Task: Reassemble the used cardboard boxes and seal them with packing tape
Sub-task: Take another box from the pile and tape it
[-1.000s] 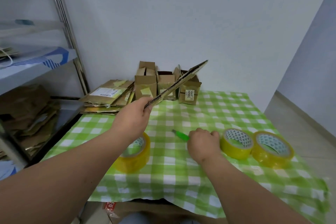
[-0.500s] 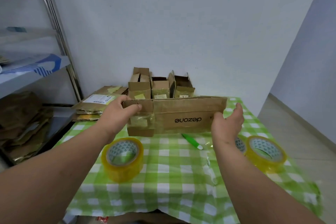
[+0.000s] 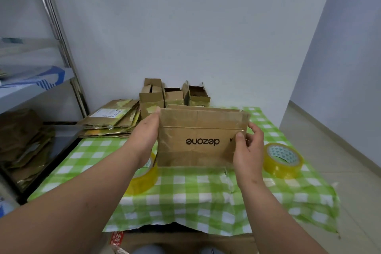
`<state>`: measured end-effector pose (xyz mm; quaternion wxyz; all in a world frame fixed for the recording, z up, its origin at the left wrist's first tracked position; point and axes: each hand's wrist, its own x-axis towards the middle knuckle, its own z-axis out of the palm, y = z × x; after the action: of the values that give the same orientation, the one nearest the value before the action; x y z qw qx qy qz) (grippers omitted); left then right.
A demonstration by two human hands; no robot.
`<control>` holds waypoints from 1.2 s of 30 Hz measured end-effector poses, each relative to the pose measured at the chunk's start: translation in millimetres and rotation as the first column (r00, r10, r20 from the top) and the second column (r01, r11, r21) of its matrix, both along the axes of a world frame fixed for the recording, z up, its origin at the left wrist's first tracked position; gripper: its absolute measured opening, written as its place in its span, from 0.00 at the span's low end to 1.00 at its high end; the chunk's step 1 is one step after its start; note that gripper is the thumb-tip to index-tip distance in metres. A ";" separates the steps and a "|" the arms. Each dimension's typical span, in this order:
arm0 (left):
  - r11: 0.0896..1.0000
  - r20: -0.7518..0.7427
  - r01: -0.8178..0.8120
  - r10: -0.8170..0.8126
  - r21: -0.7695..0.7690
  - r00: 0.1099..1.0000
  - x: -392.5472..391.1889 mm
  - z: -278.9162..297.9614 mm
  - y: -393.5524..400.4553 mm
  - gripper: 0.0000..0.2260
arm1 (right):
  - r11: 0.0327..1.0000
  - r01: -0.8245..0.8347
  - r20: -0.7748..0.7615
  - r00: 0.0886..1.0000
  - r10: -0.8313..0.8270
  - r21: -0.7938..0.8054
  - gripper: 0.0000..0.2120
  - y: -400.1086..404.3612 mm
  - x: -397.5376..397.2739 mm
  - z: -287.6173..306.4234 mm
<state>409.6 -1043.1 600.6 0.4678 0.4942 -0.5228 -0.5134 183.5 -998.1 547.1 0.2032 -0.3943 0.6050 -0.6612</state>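
- The flattened cardboard box [image 3: 198,136], printed "dezone" upside down, is held upright above the green checked tablecloth [image 3: 185,190], its bottom edge near the cloth.
- The left hand [image 3: 147,132] grips its left edge; the right hand [image 3: 248,146] pinches the right edge, thumb on the front.
- Worn, creased board with old tape: I'd guess a flap could tear or buckle if it is popped open too hard.
- Yellow tape rolls sit nearby: one [image 3: 144,177] under the left forearm, one [image 3: 283,160] to the right.
- Opened small boxes [image 3: 173,95] and flattened cartons [image 3: 111,118] wait behind.

box [image 3: 198,136] mid-table (upright) | tape roll [image 3: 283,160] right | flattened stack [image 3: 112,118] behind-left
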 end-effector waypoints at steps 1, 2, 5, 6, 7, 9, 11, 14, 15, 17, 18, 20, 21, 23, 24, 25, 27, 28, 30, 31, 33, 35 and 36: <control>0.999 -0.052 0.010 -0.008 0.045 0.999 0.7 0.3 3.5 0.25 | 1.000 -0.022 -0.016 1.000 0.022 0.012 0.19 4.0 -0.1 -3.4; 0.997 -0.093 0.037 -0.031 0.073 0.995 2.6 -1.2 5.3 0.30 | 0.999 -0.049 -0.032 0.998 0.049 0.022 0.20 8.0 0.1 -5.7; 0.990 -0.092 0.109 -0.101 0.086 0.991 9.3 -3.9 11.3 0.43 | 0.990 -0.129 -0.078 0.988 0.132 0.050 0.23 17.5 -1.4 -8.2; 0.990 -0.069 0.110 -0.104 0.084 0.992 11.5 -4.6 11.6 0.45 | 0.987 -0.152 -0.079 0.985 0.156 0.057 0.24 19.2 -2.3 -9.6; 0.991 -0.046 0.106 -0.102 0.079 0.994 12.9 -4.4 12.8 0.47 | 0.983 -0.174 -0.069 0.982 0.178 0.061 0.24 21.7 -2.3 -9.4; 0.992 -0.022 0.107 -0.105 0.061 0.994 14.0 -5.4 13.9 0.47 | 0.976 -0.209 -0.034 0.977 0.212 0.065 0.24 24.7 -4.2 -9.5; 0.989 -0.032 0.139 -0.138 0.044 0.990 10.7 -6.3 15.9 0.46 | 0.972 -0.221 -0.003 0.975 0.222 0.076 0.24 26.2 -7.9 -4.8; 0.984 -0.060 0.175 -0.174 0.022 0.983 3.7 -6.1 17.8 0.43 | 0.967 -0.220 -0.052 0.972 0.228 0.124 0.26 24.4 -19.5 1.5; 0.982 -0.078 0.186 -0.183 0.028 0.980 2.0 -5.5 18.1 0.42 | 0.965 -0.226 -0.066 0.969 0.236 0.132 0.21 24.5 -21.7 4.1; 0.978 -0.123 0.201 -0.194 0.046 0.973 1.2 -5.1 19.3 0.39 | 0.961 -0.242 -0.041 0.968 0.249 0.131 0.09 24.0 -24.2 5.9; 0.977 -0.146 0.208 -0.199 0.052 0.969 0.9 -5.2 20.6 0.38 | 0.960 -0.242 -0.029 0.968 0.248 0.138 0.08 23.3 -24.6 4.5; 0.976 -0.151 0.211 -0.202 0.046 0.968 1.4 -9.4 20.4 0.36 | 0.961 -0.230 0.018 0.973 0.230 0.151 0.10 21.6 -23.2 0.8; 0.976 -0.143 0.213 -0.206 0.041 0.968 0.6 -11.1 21.0 0.32 | 0.963 -0.223 0.042 0.975 0.219 0.152 0.09 20.3 -22.0 -1.2; 0.975 -0.139 0.219 -0.212 0.039 0.967 0.0 -13.3 21.7 0.24 | 0.969 -0.205 0.078 0.978 0.196 0.137 0.08 16.4 -22.8 -5.4; 0.975 -0.138 0.215 -0.207 0.048 0.969 -0.1 -13.4 21.9 0.23 | 0.972 -0.197 0.103 0.977 0.185 0.126 0.08 14.5 -23.7 -6.5; 0.976 -0.133 0.211 -0.203 0.054 0.970 0.1 -14.3 20.4 0.25 | 0.974 -0.192 0.136 0.975 0.175 0.118 0.11 13.2 -24.0 -6.3; 0.975 -0.119 0.212 -0.203 0.062 0.972 0.4 -15.8 17.7 0.28 | 0.974 -0.195 0.222 0.961 0.167 0.112 0.18 9.3 -25.6 -6.6; 0.977 -0.115 0.200 -0.191 0.069 0.975 -0.3 -15.1 17.0 0.26 | 0.973 -0.203 0.259 0.951 0.169 0.110 0.19 7.3 -26.4 -6.5; 0.982 -0.153 0.162 -0.147 0.092 0.977 -1.2 -16.4 13.2 0.16 | 0.967 -0.238 0.305 0.931 0.200 0.093 0.14 4.1 -28.3 -7.1; 0.984 -0.185 0.148 -0.127 0.103 0.975 -1.7 -17.5 10.7 0.11 | 0.964 -0.251 0.313 0.925 0.215 0.081 0.09 4.1 -28.1 -6.2; 0.987 -0.183 0.119 -0.098 0.107 0.978 -1.4 -19.2 7.8 0.05 | 0.965 -0.251 0.314 0.924 0.216 0.074 0.04 0.9 -30.5 -8.4; 0.991 -0.130 0.102 -0.091 0.081 0.987 -0.7 -19.4 6.2 0.03 | 0.960 -0.262 0.325 0.920 0.219 0.094 0.13 -1.9 -32.6 -9.4; 0.993 -0.114 0.097 -0.089 0.065 0.989 -0.9 -19.2 6.1 0.06 | 0.956 -0.274 0.336 0.915 0.224 0.107 0.21 -2.9 -33.9 -9.7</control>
<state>408.7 -1036.9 581.5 0.4542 0.4561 -0.5000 -0.5793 149.6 -1001.0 537.4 0.4109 -0.3391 0.5572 -0.6370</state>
